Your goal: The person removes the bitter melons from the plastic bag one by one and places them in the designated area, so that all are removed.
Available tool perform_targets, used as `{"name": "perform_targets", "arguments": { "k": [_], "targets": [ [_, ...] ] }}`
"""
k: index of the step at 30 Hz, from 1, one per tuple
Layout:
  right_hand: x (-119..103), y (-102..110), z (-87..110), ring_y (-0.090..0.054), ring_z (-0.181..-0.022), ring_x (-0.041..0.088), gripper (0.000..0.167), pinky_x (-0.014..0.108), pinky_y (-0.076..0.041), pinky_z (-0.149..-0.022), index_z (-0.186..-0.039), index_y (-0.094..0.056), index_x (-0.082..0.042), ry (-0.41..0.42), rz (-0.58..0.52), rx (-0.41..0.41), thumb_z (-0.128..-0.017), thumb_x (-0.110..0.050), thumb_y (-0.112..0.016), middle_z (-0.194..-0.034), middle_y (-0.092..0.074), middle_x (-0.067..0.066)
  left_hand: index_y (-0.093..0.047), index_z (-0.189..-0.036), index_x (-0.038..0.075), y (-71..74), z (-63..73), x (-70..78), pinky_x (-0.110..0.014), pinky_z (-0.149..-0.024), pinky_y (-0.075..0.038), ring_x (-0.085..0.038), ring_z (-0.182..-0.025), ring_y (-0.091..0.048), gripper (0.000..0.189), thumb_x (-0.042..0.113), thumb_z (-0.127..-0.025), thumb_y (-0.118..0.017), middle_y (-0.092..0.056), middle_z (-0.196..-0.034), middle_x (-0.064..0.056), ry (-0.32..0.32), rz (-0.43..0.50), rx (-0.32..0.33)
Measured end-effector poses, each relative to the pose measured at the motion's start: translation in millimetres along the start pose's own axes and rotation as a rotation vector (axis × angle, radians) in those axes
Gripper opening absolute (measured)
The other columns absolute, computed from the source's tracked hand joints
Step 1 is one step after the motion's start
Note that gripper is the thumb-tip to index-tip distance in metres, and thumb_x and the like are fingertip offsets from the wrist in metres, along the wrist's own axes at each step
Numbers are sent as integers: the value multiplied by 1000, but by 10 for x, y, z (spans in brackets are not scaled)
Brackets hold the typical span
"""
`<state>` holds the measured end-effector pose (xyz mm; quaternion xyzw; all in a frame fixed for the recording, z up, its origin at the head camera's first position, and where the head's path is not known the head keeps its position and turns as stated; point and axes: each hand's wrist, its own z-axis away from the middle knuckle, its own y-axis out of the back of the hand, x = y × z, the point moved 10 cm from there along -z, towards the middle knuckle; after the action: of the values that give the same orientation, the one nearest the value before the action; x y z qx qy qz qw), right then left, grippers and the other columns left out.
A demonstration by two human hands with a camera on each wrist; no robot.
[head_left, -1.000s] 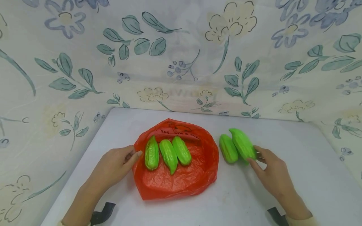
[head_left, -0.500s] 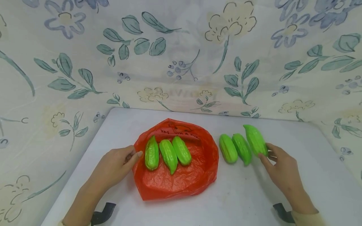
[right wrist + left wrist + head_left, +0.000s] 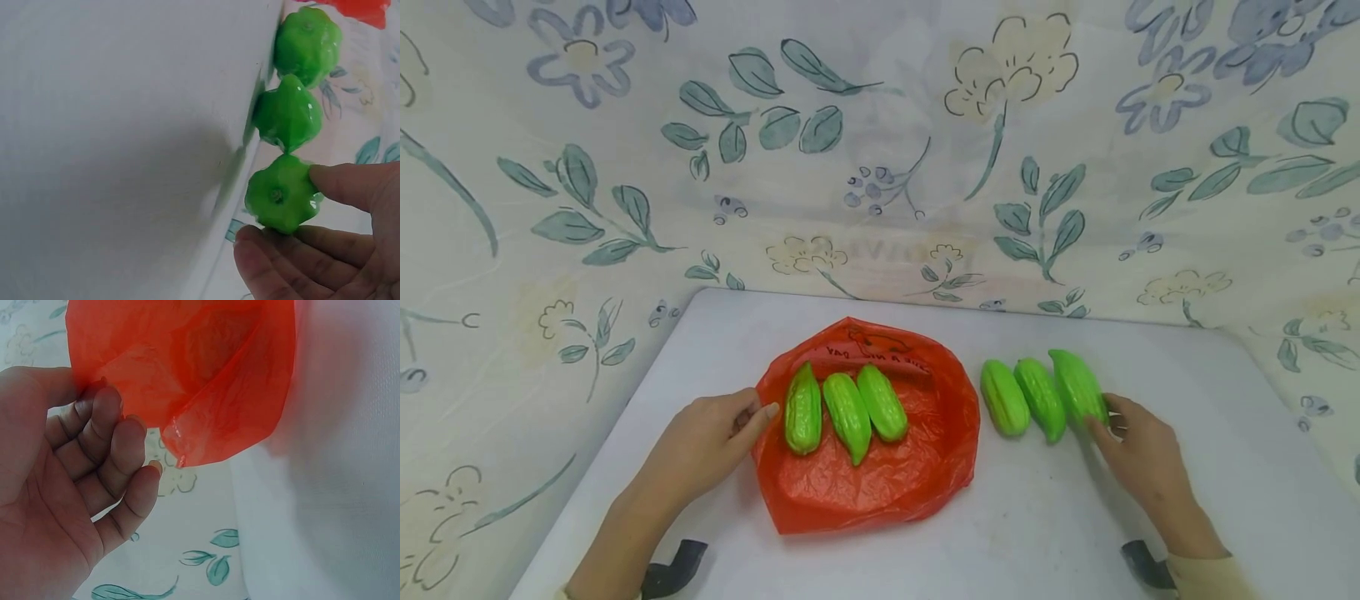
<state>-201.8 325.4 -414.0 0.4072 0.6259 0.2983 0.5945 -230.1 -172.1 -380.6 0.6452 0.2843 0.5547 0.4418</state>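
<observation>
My left hand (image 3: 707, 437) pinches the left rim of a red plastic bag (image 3: 872, 493), laid open on the white table. In the left wrist view, the thumb and index finger meet at the edge of the red plastic (image 3: 200, 369). Three glossy green bitter melons lie in the bag, a middle one (image 3: 847, 410) pointing toward me. To the right of the bag, my right hand (image 3: 1142, 450) holds another bitter melon (image 3: 1078, 387) by its near end, thumb on one side and fingers on the other. Beside it lie a slimmer bitter melon (image 3: 1042, 400) and a paler one (image 3: 1005, 397).
The white table (image 3: 1015, 533) ends at a floral-patterned cloth backdrop (image 3: 887, 167) behind and at both sides. Dark straps (image 3: 677, 568) show near both wrists. The three bitter melons on the right stand in a row close to the bag's right rim.
My right hand has carried its bitter melon to the right, away from over the slimmer one, then lowered it to the row's right end. The left hand and bag have stayed put.
</observation>
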Motion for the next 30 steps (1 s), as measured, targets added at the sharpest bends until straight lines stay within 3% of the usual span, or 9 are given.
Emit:
{"name": "perform_targets", "arguments": {
  "k": [17, 30],
  "targets": [
    [96, -111, -17, -64, -114, 53, 58, 58, -56, -87, -142, -47, 15, -69, 9, -94, -104, -25, -66, -130, -60, 38, -57, -88, 17, -19, 2, -12, -27, -57, -43, -15, -63, -49, 26, 36, -105, -63, -50, -64, 4, 15, 6, -16],
    [87, -123, -18, -65, -112, 53, 63, 59, -56, -85, -141, -48, 15, -52, 4, -101, -103, -31, -67, -133, -57, 40, -56, -87, 17, -20, -5, 3, -27, -56, -43, -15, -63, -49, 25, 34, -104, -64, -49, -64, 4, 14, 17, -16]
  ]
}}
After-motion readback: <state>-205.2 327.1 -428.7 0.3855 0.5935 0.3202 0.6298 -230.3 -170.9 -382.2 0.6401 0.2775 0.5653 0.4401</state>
